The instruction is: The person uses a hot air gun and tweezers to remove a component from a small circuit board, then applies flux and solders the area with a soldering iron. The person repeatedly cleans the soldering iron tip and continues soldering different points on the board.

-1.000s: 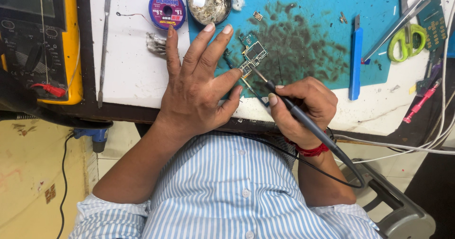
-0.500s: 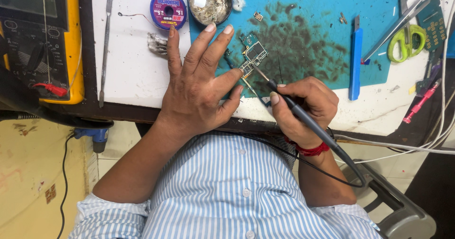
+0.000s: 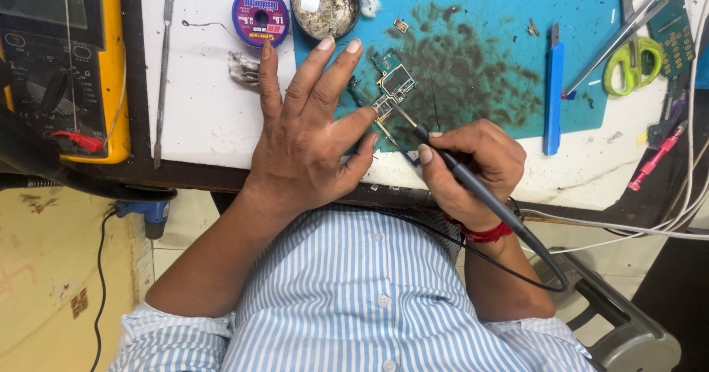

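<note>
Two hands over a stained blue work mat (image 3: 473,54): left hand (image 3: 310,139) spread flat, fingertips pinning a small green circuit board (image 3: 393,84); right hand (image 3: 473,165) closed pen-style around a slim black soldering iron (image 3: 473,187), tip touching the board's lower edge. Nearby, purple wick spool (image 3: 260,15), round metal dish (image 3: 325,4).

**Board and iron on the blue mat**

A small green circuit board (image 3: 391,84) is lying flat on the stained blue mat (image 3: 473,62), tilted diagonally, its lower end touching a fingertip. A dark, pen-shaped soldering iron (image 3: 473,187) is slanting down from the lower right, its thin metal tip resting on the board's lower edge. Its black cable is trailing off behind the handle.
</note>
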